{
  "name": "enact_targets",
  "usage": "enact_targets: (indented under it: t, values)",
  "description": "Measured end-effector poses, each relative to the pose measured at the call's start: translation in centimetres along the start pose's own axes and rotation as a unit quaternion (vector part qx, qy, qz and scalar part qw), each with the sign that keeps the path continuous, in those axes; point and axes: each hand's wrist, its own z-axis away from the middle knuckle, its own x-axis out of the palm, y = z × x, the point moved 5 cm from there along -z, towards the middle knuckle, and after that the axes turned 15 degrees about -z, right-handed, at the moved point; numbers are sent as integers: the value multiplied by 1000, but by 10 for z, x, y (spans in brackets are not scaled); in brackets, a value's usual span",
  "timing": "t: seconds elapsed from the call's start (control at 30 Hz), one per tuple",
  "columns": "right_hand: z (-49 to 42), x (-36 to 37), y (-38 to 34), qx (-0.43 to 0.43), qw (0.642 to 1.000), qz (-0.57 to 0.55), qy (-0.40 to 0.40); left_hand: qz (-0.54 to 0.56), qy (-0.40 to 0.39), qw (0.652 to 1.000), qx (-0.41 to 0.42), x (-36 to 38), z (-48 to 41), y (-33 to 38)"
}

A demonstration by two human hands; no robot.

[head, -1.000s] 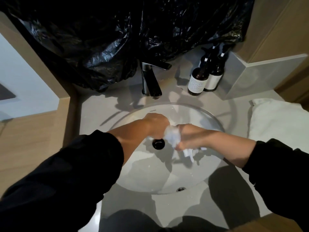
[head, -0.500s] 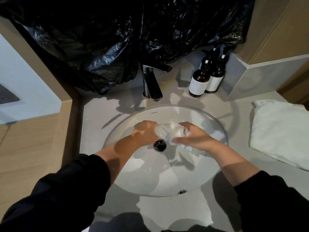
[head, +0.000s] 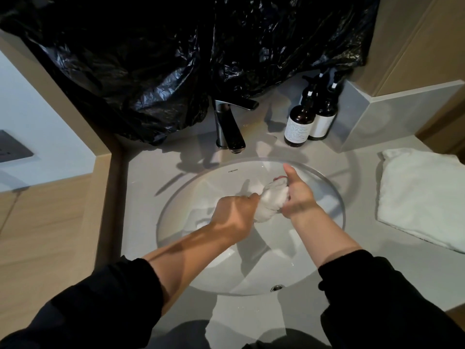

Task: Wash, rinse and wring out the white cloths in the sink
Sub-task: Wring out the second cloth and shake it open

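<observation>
A small white cloth (head: 271, 203), bunched and twisted into a roll, hangs above the middle of the white oval sink (head: 324, 187). My left hand (head: 234, 215) grips its near end with curled fingers. My right hand (head: 298, 197) grips the far end, thumb sticking up. The drain is hidden under the hands. A second white cloth (head: 425, 197) lies folded on the counter right of the sink.
A dark faucet (head: 227, 128) stands behind the sink, no water running. Two brown pump bottles (head: 308, 122) sit at the back right. A black plastic sheet (head: 176, 59) covers the wall above. The grey counter (head: 143, 182) surrounds the basin, with a wooden ledge to the left.
Both hands have twisted the cloth tighter into a roll and shifted slightly back over the basin. My right thumb has lifted up. The camera has tilted a little.
</observation>
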Motion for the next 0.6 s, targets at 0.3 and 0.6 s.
enact_targets:
  t: [0.3,0.6]
  values:
    - [4,17,-18,-143,988,56,9,475,-215,853,-29,4,-6,-13]
    - [-4,35,-13,-182,978,97,-28,649,-336,682,-15,29,-2,-8]
